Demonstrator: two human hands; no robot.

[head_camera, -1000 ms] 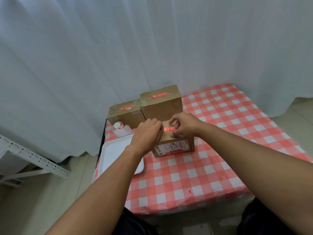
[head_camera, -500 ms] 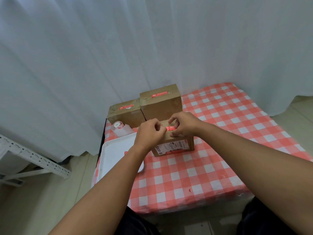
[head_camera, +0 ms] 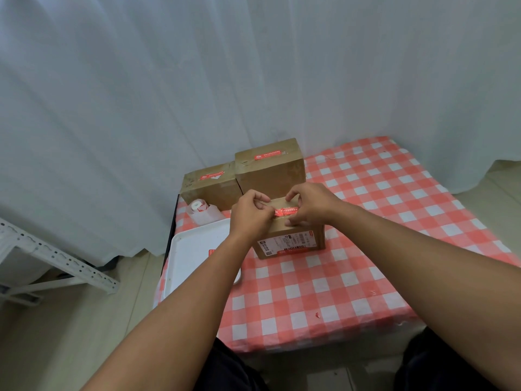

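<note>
A small brown cardboard box [head_camera: 293, 241] with a white shipping label on its front stands on the red-and-white checked tablecloth [head_camera: 324, 292]. A red sticker [head_camera: 287, 212] lies across the box's top. My left hand [head_camera: 249, 214] has its fingers curled at the sticker's left end and pinches it. On the sticker's right end, my right hand [head_camera: 308, 206] pinches with thumb and fingers. Both hands rest on the box's top.
Two larger brown boxes [head_camera: 270, 170] [head_camera: 210, 187] with red stickers stand behind, against a white curtain. A roll of stickers [head_camera: 197, 210] lies at the left, next to a white tray [head_camera: 194, 255]. A white metal frame [head_camera: 50, 258] stands on the floor at left.
My left hand has slid left off the box's top centre, uncovering more of the red sticker. My right hand has stayed at the sticker's right end.
</note>
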